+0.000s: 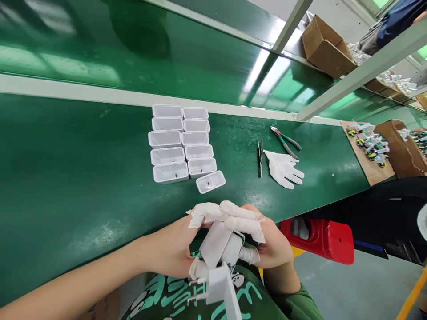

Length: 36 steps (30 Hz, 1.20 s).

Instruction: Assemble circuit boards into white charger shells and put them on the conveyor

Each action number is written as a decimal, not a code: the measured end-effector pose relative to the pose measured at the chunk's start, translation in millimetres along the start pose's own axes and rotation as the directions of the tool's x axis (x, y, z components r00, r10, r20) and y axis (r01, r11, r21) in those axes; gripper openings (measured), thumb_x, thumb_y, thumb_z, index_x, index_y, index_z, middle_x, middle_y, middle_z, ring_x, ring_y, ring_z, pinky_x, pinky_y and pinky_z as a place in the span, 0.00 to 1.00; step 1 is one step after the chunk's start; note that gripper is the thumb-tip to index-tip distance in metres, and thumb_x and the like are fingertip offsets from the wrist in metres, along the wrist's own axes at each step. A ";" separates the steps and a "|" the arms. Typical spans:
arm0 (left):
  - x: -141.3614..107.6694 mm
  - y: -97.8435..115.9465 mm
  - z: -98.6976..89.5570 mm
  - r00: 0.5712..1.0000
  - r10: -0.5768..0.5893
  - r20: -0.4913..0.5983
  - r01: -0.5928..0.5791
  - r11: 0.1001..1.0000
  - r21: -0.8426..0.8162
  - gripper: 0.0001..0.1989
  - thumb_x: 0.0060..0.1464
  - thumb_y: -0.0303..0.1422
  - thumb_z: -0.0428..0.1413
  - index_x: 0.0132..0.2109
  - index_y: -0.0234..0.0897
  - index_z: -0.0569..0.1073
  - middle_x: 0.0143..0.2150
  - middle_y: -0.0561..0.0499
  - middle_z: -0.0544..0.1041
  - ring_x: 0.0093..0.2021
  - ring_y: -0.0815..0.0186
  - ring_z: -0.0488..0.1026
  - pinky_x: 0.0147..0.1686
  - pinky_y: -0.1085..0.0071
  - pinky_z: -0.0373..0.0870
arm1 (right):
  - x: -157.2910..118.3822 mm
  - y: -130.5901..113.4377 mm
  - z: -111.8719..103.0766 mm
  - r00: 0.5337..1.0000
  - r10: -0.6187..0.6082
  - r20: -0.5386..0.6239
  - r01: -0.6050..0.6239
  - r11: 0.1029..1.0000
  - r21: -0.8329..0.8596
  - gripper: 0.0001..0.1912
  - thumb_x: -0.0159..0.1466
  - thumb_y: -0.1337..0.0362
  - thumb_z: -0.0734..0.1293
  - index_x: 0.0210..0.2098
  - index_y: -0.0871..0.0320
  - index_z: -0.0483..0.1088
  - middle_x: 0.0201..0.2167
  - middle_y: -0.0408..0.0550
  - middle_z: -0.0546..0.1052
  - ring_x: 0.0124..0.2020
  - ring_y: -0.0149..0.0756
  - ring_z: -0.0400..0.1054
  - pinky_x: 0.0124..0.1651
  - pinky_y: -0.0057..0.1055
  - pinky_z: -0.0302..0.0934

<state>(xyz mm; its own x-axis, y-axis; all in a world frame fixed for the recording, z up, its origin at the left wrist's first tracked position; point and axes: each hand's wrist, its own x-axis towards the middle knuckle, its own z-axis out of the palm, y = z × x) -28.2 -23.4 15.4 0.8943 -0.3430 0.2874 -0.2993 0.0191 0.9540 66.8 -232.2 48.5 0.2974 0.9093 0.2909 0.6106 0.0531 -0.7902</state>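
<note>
My left hand (178, 242), its fingertips wrapped in white covers, grips the left side of a white plastic casing (215, 244) close to my body. From the other side my right hand (267, 240), also with white-covered fingers, closes on the same casing. The casing looks parted, with a thin green edge showing along its right part. Just below it is a white plug piece (218, 284) with metal prongs pointing left; whether it is joined to the casing I cannot tell. My fingers partly cover the casing's top.
Several white trays (170, 171) stand in two columns, one small tray (211, 182) tilted nearby. Tweezers (259, 158), pliers (285, 141) and a white glove (283, 170) lie right. Far right are circuit parts (372, 144) and a cardboard box (398, 146). A red stool (328, 238) stands below.
</note>
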 end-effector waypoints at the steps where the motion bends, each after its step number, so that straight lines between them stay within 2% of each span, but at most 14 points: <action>1: 0.0 0.0 0.3 1.000 -0.011 0.008 0.011 1.000 -0.003 0.36 0.53 0.30 0.64 0.64 0.41 0.56 0.57 0.40 0.71 0.57 0.56 0.73 0.53 0.63 0.76 | -0.6 -0.1 -1.3 1.000 0.006 0.007 -0.006 1.000 -0.004 0.24 0.71 0.57 0.62 0.66 0.52 0.58 0.56 0.58 0.75 0.59 0.42 0.69 0.55 0.37 0.68; 5: 3.0 3.9 -1.6 0.994 -0.090 0.067 0.089 0.996 0.015 0.34 0.54 0.31 0.63 0.64 0.40 0.56 0.55 0.41 0.71 0.57 0.58 0.72 0.56 0.62 0.74 | -2.6 -1.0 -2.9 0.999 0.036 -0.004 -0.036 0.999 -0.003 0.24 0.71 0.57 0.63 0.64 0.54 0.59 0.56 0.59 0.73 0.59 0.42 0.68 0.59 0.38 0.66; 8: 5.5 7.2 -2.7 0.986 -0.111 0.123 0.112 0.994 -0.006 0.29 0.54 0.30 0.61 0.60 0.40 0.61 0.51 0.44 0.73 0.52 0.60 0.74 0.53 0.64 0.75 | -2.2 -1.6 -0.9 0.998 0.006 0.055 -0.007 1.000 0.026 0.25 0.72 0.56 0.60 0.65 0.59 0.57 0.48 0.58 0.75 0.52 0.40 0.70 0.55 0.35 0.68; 10: 4.9 6.8 -2.6 0.984 -0.120 0.128 0.114 0.992 0.049 0.24 0.53 0.31 0.61 0.55 0.40 0.65 0.47 0.46 0.74 0.47 0.61 0.75 0.49 0.65 0.76 | -3.3 -2.3 1.4 0.999 -0.017 0.040 0.017 1.000 0.016 0.22 0.72 0.56 0.60 0.62 0.59 0.61 0.45 0.56 0.76 0.50 0.39 0.70 0.53 0.33 0.69; 12: 2.4 4.6 -3.2 0.994 -0.085 0.066 0.074 0.986 0.146 0.27 0.52 0.37 0.63 0.56 0.39 0.64 0.47 0.45 0.74 0.46 0.59 0.75 0.47 0.63 0.76 | -6.5 -2.8 4.3 0.999 0.004 -0.033 -0.005 1.000 -0.016 0.19 0.71 0.56 0.64 0.57 0.57 0.66 0.43 0.53 0.76 0.48 0.38 0.70 0.50 0.31 0.69; 15: -1.1 3.4 -6.8 0.995 0.065 -0.078 -0.034 0.934 0.356 0.43 0.51 0.54 0.63 0.65 0.37 0.57 0.55 0.37 0.72 0.54 0.51 0.72 0.52 0.56 0.73 | -13.4 -0.6 11.2 0.981 0.105 -0.166 -0.120 0.989 -0.085 0.17 0.69 0.59 0.67 0.56 0.56 0.67 0.44 0.52 0.77 0.46 0.38 0.71 0.48 0.31 0.70; 16: -1.3 4.6 -8.6 0.986 0.120 -0.115 -0.058 0.898 0.437 0.43 0.52 0.56 0.61 0.66 0.36 0.56 0.57 0.35 0.71 0.57 0.49 0.71 0.54 0.55 0.72 | -15.7 1.3 14.3 0.970 0.138 -0.198 -0.162 0.981 -0.111 0.17 0.69 0.61 0.67 0.56 0.56 0.67 0.44 0.53 0.77 0.46 0.39 0.71 0.47 0.32 0.70; 18: 0.5 9.0 -12.1 0.970 0.195 -0.148 -0.078 0.819 0.569 0.31 0.60 0.49 0.57 0.62 0.37 0.62 0.54 0.37 0.74 0.56 0.53 0.72 0.55 0.57 0.71 | -19.8 6.4 20.7 0.955 0.191 -0.225 -0.224 0.966 -0.130 0.16 0.68 0.63 0.67 0.54 0.56 0.67 0.44 0.53 0.77 0.45 0.40 0.71 0.45 0.33 0.70; 20: 4.1 14.1 -14.0 0.959 0.228 -0.166 -0.072 0.767 0.637 0.14 0.64 0.35 0.55 0.55 0.38 0.68 0.46 0.44 0.79 0.47 0.61 0.76 0.49 0.65 0.74 | -22.8 11.3 26.1 0.950 0.222 -0.221 -0.252 0.961 -0.113 0.15 0.67 0.63 0.68 0.53 0.56 0.67 0.43 0.53 0.77 0.44 0.40 0.71 0.44 0.33 0.71; 21: 6.0 16.2 -14.3 0.954 0.239 -0.179 -0.066 0.753 0.655 0.10 0.65 0.29 0.54 0.52 0.39 0.69 0.41 0.47 0.80 0.42 0.64 0.77 0.46 0.67 0.75 | -23.7 13.1 28.1 0.949 0.229 -0.218 -0.257 0.960 -0.107 0.15 0.67 0.63 0.68 0.53 0.56 0.67 0.43 0.53 0.77 0.44 0.39 0.71 0.44 0.33 0.70; 23: 9.4 19.1 -13.6 0.947 0.247 -0.207 -0.046 0.740 0.671 0.09 0.63 0.24 0.52 0.49 0.39 0.69 0.37 0.52 0.81 0.37 0.67 0.78 0.43 0.70 0.76 | -24.2 15.0 30.3 0.948 0.225 -0.224 -0.257 0.958 -0.127 0.17 0.67 0.63 0.68 0.54 0.56 0.66 0.44 0.54 0.77 0.45 0.40 0.71 0.45 0.34 0.70; 26: 12.2 21.8 -12.1 0.941 0.232 -0.247 -0.003 0.736 0.677 0.10 0.62 0.23 0.51 0.47 0.40 0.71 0.36 0.54 0.82 0.35 0.68 0.80 0.41 0.72 0.78 | -22.5 15.2 31.1 0.957 0.187 -0.224 -0.227 0.960 -0.167 0.20 0.67 0.61 0.68 0.57 0.55 0.64 0.45 0.54 0.77 0.46 0.41 0.71 0.48 0.37 0.69; 31: 13.5 26.4 -11.1 0.924 0.215 -0.315 0.067 0.722 0.689 0.09 0.60 0.23 0.52 0.42 0.40 0.74 0.37 0.56 0.83 0.35 0.70 0.81 0.37 0.78 0.78 | -20.3 15.0 33.8 0.969 0.035 -0.244 -0.088 0.973 -0.214 0.15 0.68 0.68 0.64 0.54 0.54 0.66 0.46 0.53 0.76 0.48 0.38 0.71 0.51 0.37 0.67; 36: 13.2 27.8 -10.3 0.910 0.223 -0.351 0.082 0.730 0.678 0.10 0.59 0.22 0.52 0.42 0.41 0.73 0.35 0.57 0.83 0.33 0.72 0.80 0.36 0.80 0.76 | -22.5 11.7 34.3 0.987 -0.005 -0.161 -0.050 0.942 -0.333 0.14 0.68 0.68 0.64 0.53 0.54 0.70 0.48 0.54 0.71 0.43 0.37 0.67 0.44 0.34 0.68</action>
<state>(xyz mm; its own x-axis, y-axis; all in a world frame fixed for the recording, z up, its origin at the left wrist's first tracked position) -21.3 -17.7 46.6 0.8631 0.0215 0.5045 -0.3708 -0.6512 0.6622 42.1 -237.9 14.2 0.4091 0.8305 0.3779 0.8046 -0.1330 -0.5788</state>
